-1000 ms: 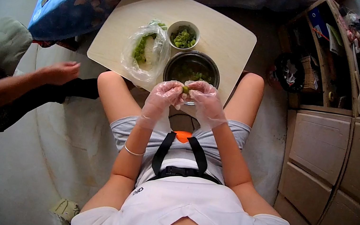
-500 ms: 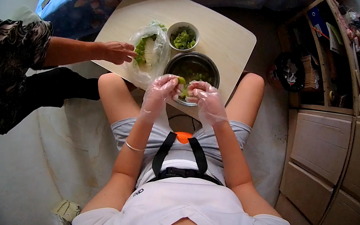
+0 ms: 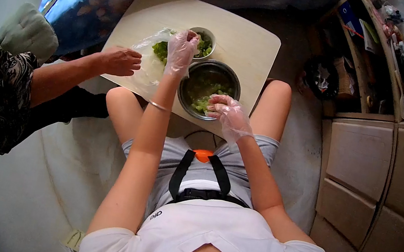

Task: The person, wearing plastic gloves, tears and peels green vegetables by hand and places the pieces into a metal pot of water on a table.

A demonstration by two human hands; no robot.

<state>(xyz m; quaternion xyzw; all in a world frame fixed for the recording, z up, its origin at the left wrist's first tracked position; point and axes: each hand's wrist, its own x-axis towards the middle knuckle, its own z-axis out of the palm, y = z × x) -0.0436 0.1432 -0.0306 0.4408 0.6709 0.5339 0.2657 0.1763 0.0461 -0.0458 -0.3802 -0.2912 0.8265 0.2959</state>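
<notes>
Both my hands wear clear plastic gloves. My left hand (image 3: 180, 51) reaches over the table to the white bowl (image 3: 212, 36) of chopped green vegetable pieces, its fingers pinched together at the bowl's near left rim; what they hold, if anything, is hidden. Over the near right edge of a dark metal basin (image 3: 237, 86) with water and leaf pieces, my right hand (image 3: 228, 113) has its fingers curled around a pale green leaf piece (image 3: 201, 105). Left of the basin, a clear plastic bag (image 3: 147, 46) with leafy greens (image 3: 160, 51) is partly covered by my left forearm.
A co-worker's bare hand (image 3: 121, 61) hovers over the table's left edge beside the bag. The pale table (image 3: 245, 34) stands in front of my knees. A flowered blue cloth (image 3: 86, 3) covers the bed-like surface behind. Shelves and cabinets (image 3: 359, 154) line the right side.
My left hand has moved forward and left from the basin to the white bowl. My right hand stays at the basin's near edge. The co-worker's hand has drawn back slightly from the bag.
</notes>
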